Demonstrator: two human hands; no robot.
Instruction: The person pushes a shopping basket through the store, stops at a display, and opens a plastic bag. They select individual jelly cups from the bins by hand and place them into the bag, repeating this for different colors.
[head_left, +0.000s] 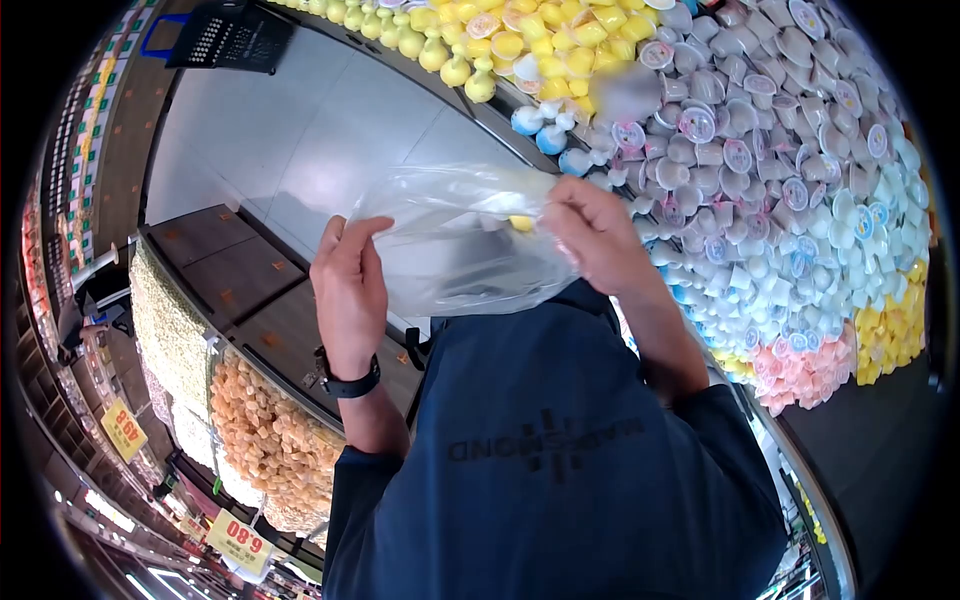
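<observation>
A clear plastic bag (470,265) is stretched between my two hands in front of my dark shirt. My left hand (350,270), with a dark band on its wrist, has its fingers closed on the bag's left edge. Curled tightly, my right hand (595,230) grips the opposite edge. A small yellow item (521,223) shows through or beside the plastic close to my right fingers. Just beyond that hand lies a heap of small sealed cups, mostly greyish-purple ones (740,150), with pale blue cups (790,290) nearer to me.
Yellow cups (580,40) and round yellow-green packs (430,50) line the far edge of the display. On the left, bins hold orange-brown wrapped pieces (275,420) and pale grain-like goods (165,310), with price signs (238,538). A black basket (230,38) stands at the floor's far end.
</observation>
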